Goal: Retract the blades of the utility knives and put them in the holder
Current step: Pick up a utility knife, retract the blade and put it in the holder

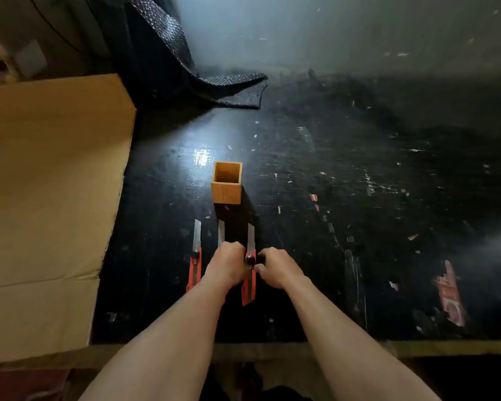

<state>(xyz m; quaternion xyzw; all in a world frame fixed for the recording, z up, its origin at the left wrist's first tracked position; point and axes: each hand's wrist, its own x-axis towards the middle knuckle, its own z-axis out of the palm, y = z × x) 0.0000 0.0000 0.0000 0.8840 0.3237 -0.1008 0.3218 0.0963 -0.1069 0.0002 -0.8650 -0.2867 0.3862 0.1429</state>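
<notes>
Three utility knives lie side by side on the black tabletop (315,157), blades all extended and pointing away from the person toward the wooden holder (226,183). Holder stands upright just beyond the blade tips, open top up, nothing visible inside. The layout reads as a staging row: handles near, sharp ends away, drop target straight ahead.

Right knife (249,273): red body, blade still out. Both hands are on it. Left hand (227,266) is curled shut against its left side, likely pinning the body so it doesn't slide while the slider is worked. It also covers the middle knife (221,234), of which only the blade shows; can't tell whether the hand grips that one too. Right hand (275,269) is half closed, fingertips (259,267) pinched in at the dark slider knob on the right knife's body. Looks like the retract step on this knife is just being set up, and the blade hasn't moved in.

Left knife (195,257) sits untouched, well clear of both hands, blade fully out.

A cardboard box (49,198) covers the left of the tabletop, and a dark textured mat (232,88) is draped at the back. Neither is in the way.

Risk: exposed blade next to the left knuckles if the body twists. Progress judged as zero of three in the holder.
</notes>
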